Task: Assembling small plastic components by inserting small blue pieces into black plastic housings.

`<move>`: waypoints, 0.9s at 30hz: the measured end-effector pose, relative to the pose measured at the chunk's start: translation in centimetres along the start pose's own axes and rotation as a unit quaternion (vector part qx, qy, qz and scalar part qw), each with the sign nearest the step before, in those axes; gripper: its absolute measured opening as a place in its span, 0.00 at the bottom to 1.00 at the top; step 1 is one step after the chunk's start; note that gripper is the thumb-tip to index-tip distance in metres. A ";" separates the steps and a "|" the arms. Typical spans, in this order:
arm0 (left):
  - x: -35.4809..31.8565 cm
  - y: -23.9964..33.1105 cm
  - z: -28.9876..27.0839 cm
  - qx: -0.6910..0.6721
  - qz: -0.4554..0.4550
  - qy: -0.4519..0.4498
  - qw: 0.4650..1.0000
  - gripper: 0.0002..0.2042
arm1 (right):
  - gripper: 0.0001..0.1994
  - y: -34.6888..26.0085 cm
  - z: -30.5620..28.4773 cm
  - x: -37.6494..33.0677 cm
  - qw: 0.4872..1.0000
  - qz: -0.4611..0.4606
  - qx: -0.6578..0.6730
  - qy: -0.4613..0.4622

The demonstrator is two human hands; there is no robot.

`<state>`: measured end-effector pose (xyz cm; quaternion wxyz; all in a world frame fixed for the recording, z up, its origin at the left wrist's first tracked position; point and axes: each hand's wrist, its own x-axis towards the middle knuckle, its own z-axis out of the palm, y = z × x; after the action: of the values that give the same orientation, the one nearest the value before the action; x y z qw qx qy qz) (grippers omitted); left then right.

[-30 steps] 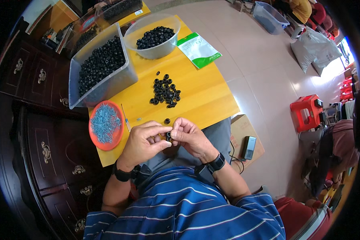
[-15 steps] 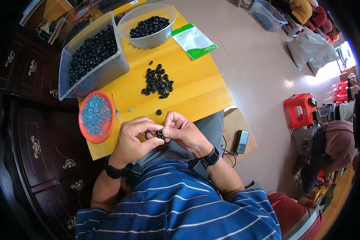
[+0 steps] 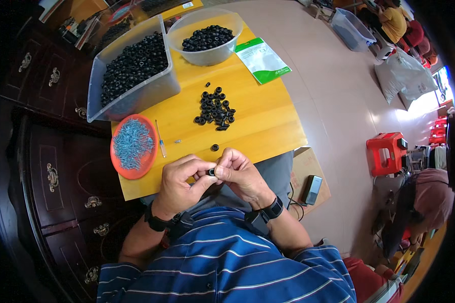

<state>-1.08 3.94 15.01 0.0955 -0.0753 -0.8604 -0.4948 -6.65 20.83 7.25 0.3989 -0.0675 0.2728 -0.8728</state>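
I see a small black ring (image 3: 212, 172) pinched between both sets of fingertips, held over the near edge of the wooden table (image 3: 268, 126); my left hand (image 3: 181, 183) curls around it from one side, thumb and forefinger closed on it, and my right hand (image 3: 241, 174) presses in from the other — the two hands touch at the fingertips. Just beyond them a single black ring (image 3: 215, 147) lies alone on the wood; farther out sits a loose pile of rings (image 3: 215, 108). To the left — an orange dish (image 3: 120, 169) of small metal pieces (too fine to tell apart), with a thin tool (image 3: 160, 138) beside it; at the far edge stand a clear bin (image 3: 151, 91) and a clear bowl (image 3: 207, 56), both holding black rings; a green-and-white packet (image 3: 263, 59) lies beside the bowl.
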 end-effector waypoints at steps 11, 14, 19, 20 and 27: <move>0.4 0.2 -0.9 -0.024 -0.023 -0.033 0.999 0.15 | 0.08 -1.0 0.3 0.9 1.000 -0.003 -0.015 -0.022; 0.5 0.3 -1.0 -0.011 -0.019 -0.044 0.999 0.17 | 0.08 -1.2 0.3 0.8 0.999 0.007 -0.024 -0.025; 0.2 -0.2 -0.5 0.000 0.010 -0.007 1.000 0.14 | 0.07 -1.1 0.3 0.7 0.999 0.001 -0.047 -0.015; 0.1 -0.4 -0.5 0.001 0.011 -0.003 1.000 0.14 | 0.07 -1.1 0.4 0.7 0.999 -0.002 -0.053 -0.009; -0.4 -0.2 -0.3 0.009 -0.015 0.010 1.000 0.14 | 0.07 -1.0 0.2 0.6 0.997 0.001 -0.075 -0.009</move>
<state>-0.75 3.57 14.86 0.0974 -0.0566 -0.8649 -0.4891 -7.66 20.80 7.86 0.3956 -0.1047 0.3339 -0.8492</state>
